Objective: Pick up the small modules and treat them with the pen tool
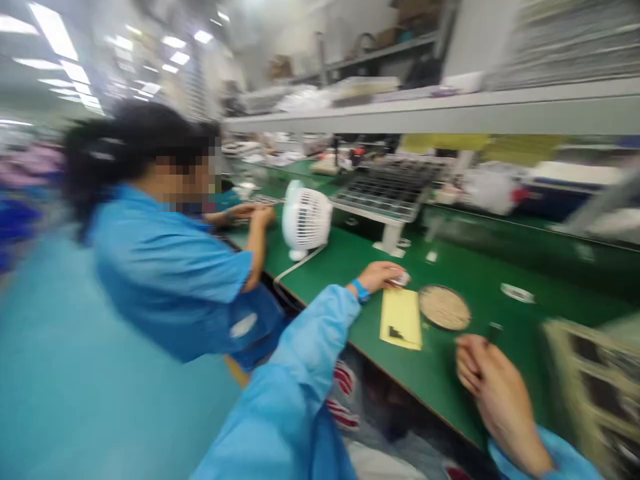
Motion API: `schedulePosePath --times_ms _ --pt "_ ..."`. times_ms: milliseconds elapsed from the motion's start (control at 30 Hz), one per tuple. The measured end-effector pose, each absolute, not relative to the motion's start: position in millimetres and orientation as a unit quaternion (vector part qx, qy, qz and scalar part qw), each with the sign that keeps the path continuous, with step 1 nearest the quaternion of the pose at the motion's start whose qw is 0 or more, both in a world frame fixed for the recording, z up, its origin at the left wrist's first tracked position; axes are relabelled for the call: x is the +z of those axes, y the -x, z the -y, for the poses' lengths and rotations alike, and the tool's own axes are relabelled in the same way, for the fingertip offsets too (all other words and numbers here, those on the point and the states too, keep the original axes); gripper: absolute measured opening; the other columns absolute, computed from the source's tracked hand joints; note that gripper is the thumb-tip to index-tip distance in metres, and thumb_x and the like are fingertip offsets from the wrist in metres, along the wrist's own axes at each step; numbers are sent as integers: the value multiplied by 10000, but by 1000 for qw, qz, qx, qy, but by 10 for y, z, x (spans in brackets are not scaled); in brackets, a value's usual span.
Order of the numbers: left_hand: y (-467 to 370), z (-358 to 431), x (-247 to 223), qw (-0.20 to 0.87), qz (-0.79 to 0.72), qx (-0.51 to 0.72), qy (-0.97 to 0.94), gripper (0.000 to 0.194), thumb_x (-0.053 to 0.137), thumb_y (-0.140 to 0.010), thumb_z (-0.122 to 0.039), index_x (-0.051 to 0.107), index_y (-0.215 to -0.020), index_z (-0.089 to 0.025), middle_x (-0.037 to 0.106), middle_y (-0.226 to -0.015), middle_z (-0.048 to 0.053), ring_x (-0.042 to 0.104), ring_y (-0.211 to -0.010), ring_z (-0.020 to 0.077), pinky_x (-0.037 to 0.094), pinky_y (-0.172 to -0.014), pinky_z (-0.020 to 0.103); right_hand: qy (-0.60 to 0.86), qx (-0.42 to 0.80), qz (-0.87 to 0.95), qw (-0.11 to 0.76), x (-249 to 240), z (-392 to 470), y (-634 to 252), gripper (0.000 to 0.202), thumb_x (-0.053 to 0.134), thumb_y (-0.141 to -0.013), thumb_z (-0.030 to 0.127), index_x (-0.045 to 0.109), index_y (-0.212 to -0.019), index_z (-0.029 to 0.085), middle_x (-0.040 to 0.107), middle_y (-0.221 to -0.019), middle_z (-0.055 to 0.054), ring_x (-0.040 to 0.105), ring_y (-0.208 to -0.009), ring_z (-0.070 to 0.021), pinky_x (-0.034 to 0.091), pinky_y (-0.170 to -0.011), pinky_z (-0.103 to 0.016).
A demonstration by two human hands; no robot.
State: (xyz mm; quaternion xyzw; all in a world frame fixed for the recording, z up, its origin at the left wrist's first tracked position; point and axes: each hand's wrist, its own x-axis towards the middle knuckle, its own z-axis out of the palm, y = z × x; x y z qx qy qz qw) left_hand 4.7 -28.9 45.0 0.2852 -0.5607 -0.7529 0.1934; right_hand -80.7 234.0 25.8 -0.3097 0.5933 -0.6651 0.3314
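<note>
**Two hands at a green counter, each with a small part**

The left hand (383,275) rests on the green counter (450,373), its grip closed around a small pale part (401,278) that shows at the fingertips. The right hand (493,387), at about 4 o'clock from it, pinches a small dark piece (495,331) between thumb and fingers; blur hides what the piece is.

Between the hands lie a yellow card (401,319), with a few dark bits at its near end, and a round dish (444,307) of pale grains at 3 o'clock from the card. To work cleanly here, it seems wise to keep both pinches firm and low over the card, so a dropped part stays in reach.

At 10 o'clock stands a white fan (306,219); at 12 o'clock a slanted tray rack (387,189). A co-worker in blue (170,267) sits at 9 o'clock.

No writing or brand can be read; the picture is too blurred.
</note>
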Motion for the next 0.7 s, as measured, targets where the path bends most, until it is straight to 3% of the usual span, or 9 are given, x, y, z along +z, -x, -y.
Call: schedulePosePath --times_ms 100,233,367,467,533,700 --pt "48 386 301 196 564 -760 -256 290 778 -729 -268 628 -904 -92 729 -832 100 677 -633 123 506 -514 169 308 -607 -656 325 251 -2539 820 371 699 -813 549 595 -904 204 368 -577 67 322 -450 -82 257 -391 -212" --pt "188 456 177 182 592 -749 -237 441 809 -707 -291 606 -1053 -107 739 -975 127 725 -730 172 503 -499 177 350 -540 -720 260 484 -2925 954 351 699 -824 509 596 -791 175 419 -572 58 401 -523 -89 338 -484 -215" --pt "213 488 128 166 627 -723 -240 450 806 -721 -298 637 -1088 -101 744 -1008 142 733 -759 196 474 -458 179 332 -481 -808 69 776 -3389 1390 359 599 -897 494 672 -798 156 635 -701 -12 561 -637 -143 446 -583 -256" --pt "243 556 129 165 669 -684 -238 485 811 -718 -390 672 -1081 -100 755 -930 127 709 -666 188 419 -404 185 278 -348 -894 -54 926 -3536 1917 397 552 -908 514 711 -869 152 703 -765 -37 626 -690 -181 469 -629 -272" --pt "307 597 195 156 708 -655 -211 527 802 -716 -464 690 -1080 -99 750 -846 106 669 -582 159 385 -387 181 249 -237 -937 -67 998 -3495 2272 350 537 -925 446 730 -921 153 740 -871 -70 660 -787 -201 476 -699 -274" --pt "543 454 457 128 726 -654 -171 533 788 -710 -532 720 -1028 -109 717 -766 64 610 -525 111 339 -388 158 190 -144 -970 -42 1077 -3314 2709 233 685 -813 344 755 -873 129 744 -880 -142 670 -845 -245 452 -771 -299"
